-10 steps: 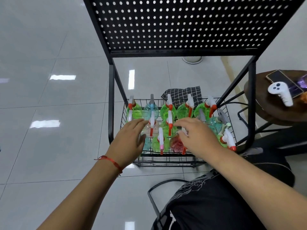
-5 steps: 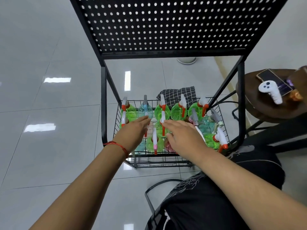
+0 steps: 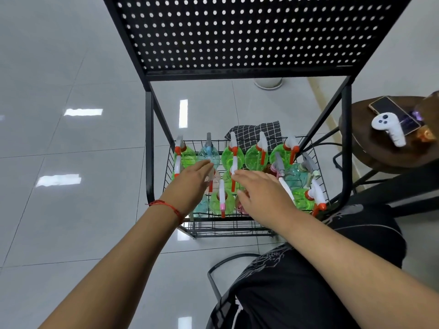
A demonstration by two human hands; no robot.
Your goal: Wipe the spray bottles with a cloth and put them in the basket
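Note:
A black wire basket [image 3: 251, 225] on the floor under a metal rack holds several spray bottles, mostly green ones [image 3: 256, 157] with white and red triggers, plus a pale blue one [image 3: 209, 156]. A black checked cloth [image 3: 255, 134] lies over the basket's far rim. My left hand [image 3: 190, 184] hovers flat over the left bottles, fingers straight, holding nothing. Over the middle bottles my right hand [image 3: 261, 193] is spread with relaxed fingers, also holding nothing. Bottles beneath both hands are partly hidden.
The rack's perforated black shelf [image 3: 249, 32] overhangs the basket, with legs [image 3: 149, 148] at left and right. A round brown stool [image 3: 389, 148] at the right carries a phone [image 3: 392, 112] and a white controller [image 3: 389, 129]. Glossy tiled floor lies to the left.
Both hands have reached a little further forward over the bottles, and the view has shifted slightly. Nothing was picked up.

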